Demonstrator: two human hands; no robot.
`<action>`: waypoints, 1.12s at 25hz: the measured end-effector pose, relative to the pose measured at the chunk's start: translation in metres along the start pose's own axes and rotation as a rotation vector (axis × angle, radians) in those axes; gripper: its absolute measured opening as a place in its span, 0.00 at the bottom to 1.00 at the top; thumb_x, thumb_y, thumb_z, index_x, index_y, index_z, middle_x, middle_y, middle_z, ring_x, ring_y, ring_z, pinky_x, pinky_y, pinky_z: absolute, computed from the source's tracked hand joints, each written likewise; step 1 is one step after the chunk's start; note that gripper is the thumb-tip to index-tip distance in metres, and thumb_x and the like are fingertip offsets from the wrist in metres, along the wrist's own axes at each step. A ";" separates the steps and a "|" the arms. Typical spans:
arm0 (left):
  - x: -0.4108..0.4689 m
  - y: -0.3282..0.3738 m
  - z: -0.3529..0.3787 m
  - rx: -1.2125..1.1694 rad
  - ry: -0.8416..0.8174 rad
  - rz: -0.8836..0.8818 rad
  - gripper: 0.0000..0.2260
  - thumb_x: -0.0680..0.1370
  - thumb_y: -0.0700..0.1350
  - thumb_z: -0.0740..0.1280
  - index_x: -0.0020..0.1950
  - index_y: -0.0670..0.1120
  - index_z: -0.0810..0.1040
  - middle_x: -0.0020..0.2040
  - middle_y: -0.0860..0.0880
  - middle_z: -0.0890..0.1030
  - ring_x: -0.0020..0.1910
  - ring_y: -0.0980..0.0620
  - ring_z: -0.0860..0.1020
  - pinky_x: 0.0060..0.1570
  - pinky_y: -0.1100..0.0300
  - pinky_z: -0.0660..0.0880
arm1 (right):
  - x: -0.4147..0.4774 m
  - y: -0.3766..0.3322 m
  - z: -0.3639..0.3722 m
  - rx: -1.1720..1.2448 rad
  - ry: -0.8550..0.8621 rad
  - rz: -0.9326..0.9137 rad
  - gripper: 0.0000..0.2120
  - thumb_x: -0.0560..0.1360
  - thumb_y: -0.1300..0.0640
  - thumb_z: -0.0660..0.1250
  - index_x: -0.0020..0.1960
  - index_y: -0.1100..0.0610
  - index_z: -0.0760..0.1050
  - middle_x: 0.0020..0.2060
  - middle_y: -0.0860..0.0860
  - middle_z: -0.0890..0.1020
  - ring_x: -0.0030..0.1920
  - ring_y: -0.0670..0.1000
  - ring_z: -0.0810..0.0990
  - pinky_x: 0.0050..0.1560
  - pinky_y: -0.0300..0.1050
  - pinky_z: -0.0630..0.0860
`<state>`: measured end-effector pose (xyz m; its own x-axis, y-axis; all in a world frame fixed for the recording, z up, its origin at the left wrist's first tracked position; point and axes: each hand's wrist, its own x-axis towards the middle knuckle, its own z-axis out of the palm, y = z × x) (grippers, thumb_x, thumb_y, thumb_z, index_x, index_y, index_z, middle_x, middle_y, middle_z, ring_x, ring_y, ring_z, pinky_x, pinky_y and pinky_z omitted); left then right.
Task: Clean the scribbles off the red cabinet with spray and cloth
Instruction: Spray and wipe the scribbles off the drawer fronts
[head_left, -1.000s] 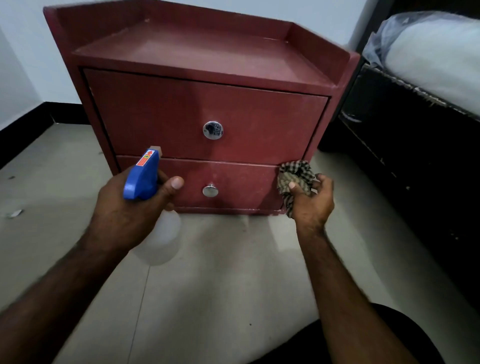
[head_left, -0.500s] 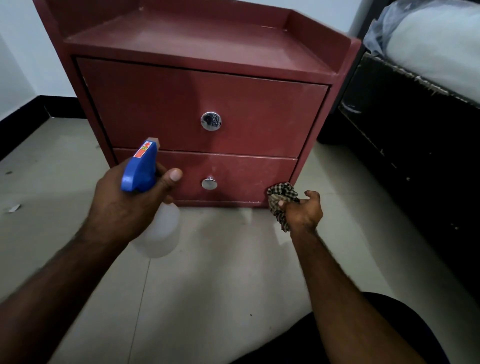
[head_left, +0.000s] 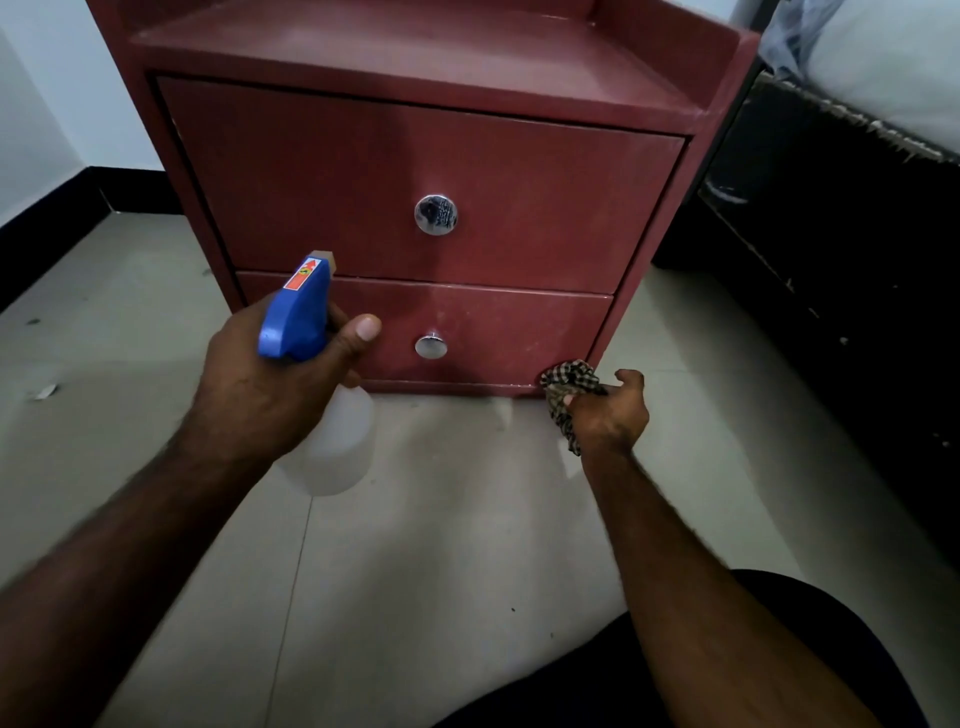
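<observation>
The red wooden two-drawer cabinet (head_left: 519, 182) stands on the pale tiled floor (head_left: 441, 519). The left hand (head_left: 270, 384) grips the translucent white spray bottle with a blue trigger head (head_left: 296, 317), its nozzle towards the lower drawer's left end. The right hand (head_left: 608, 410) clutches the bunched brown-checked cloth (head_left: 569, 382) against the cabinet's bottom right front corner, just above the floor.

The cabinet (head_left: 519, 156) is cut off at 12 o'clock, its back rim out of frame. The left hand (head_left: 260, 384) covers the neck and trigger of the spray bottle (head_left: 337, 447), whose label is too small to read. The right hand (head_left: 608, 413) hides most of the cloth (head_left: 569, 382). At 8 o'clock the left forearm (head_left: 104, 571) is blurred.
</observation>
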<state>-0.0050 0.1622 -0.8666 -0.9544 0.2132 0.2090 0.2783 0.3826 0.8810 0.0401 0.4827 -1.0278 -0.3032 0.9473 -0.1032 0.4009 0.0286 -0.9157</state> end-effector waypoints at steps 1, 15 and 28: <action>0.000 0.000 0.001 0.004 0.000 -0.005 0.19 0.69 0.65 0.68 0.47 0.51 0.78 0.36 0.50 0.85 0.38 0.54 0.84 0.40 0.57 0.76 | -0.003 0.001 0.002 0.002 -0.012 -0.020 0.28 0.73 0.64 0.74 0.71 0.55 0.70 0.55 0.54 0.82 0.52 0.55 0.80 0.56 0.46 0.79; 0.004 -0.002 -0.004 0.000 0.010 0.012 0.13 0.71 0.64 0.70 0.44 0.56 0.77 0.37 0.50 0.84 0.38 0.53 0.84 0.39 0.58 0.76 | -0.062 -0.007 0.044 0.007 -0.049 -0.270 0.25 0.66 0.55 0.84 0.59 0.53 0.78 0.48 0.47 0.86 0.47 0.51 0.84 0.53 0.46 0.83; 0.002 -0.001 -0.004 0.010 0.011 0.005 0.16 0.70 0.64 0.69 0.43 0.52 0.77 0.36 0.50 0.84 0.37 0.55 0.84 0.38 0.58 0.75 | -0.059 -0.026 0.032 0.166 0.011 -0.304 0.28 0.64 0.59 0.84 0.60 0.49 0.76 0.51 0.47 0.85 0.50 0.50 0.86 0.58 0.48 0.83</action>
<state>-0.0081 0.1586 -0.8656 -0.9542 0.2049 0.2181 0.2841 0.3910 0.8755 0.0197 0.4154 -1.0105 -0.3776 0.9069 0.1873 0.1476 0.2586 -0.9547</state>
